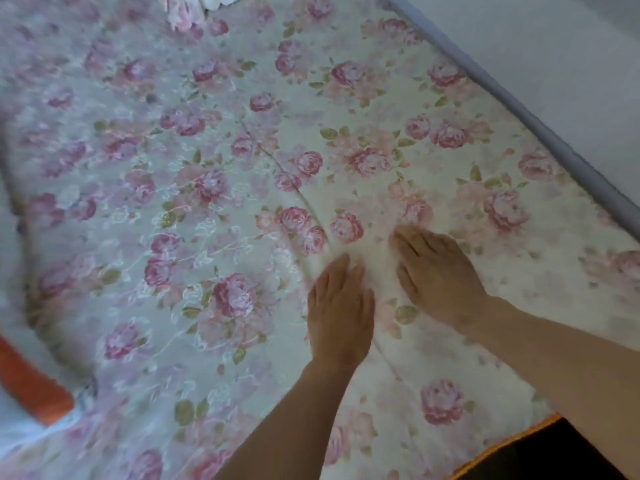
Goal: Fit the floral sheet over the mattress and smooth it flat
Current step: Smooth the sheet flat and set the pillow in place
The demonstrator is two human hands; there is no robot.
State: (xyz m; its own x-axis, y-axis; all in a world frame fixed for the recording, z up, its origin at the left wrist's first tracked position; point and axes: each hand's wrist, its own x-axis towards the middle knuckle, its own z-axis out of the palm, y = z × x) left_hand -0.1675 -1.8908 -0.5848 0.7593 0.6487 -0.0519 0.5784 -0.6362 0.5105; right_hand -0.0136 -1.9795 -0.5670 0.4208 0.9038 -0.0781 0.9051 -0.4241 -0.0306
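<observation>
Both hands flat on the sheet (207, 174), which is spread over the bed.

The left hand (341, 317) and right hand (438, 275) press side by side, fingers straight, beside a long crease (304, 199) in the sheet; an orange edge (31, 379) shows at the sheet's left border.

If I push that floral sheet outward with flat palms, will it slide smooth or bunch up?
Probably it bunches before it slides. The floral sheet looks thin and floppy: a long crease runs up from the left hand, and small folds gather ahead of the right hand. It seems light, so short, gentle strokes toward the edge should flatten it.
</observation>
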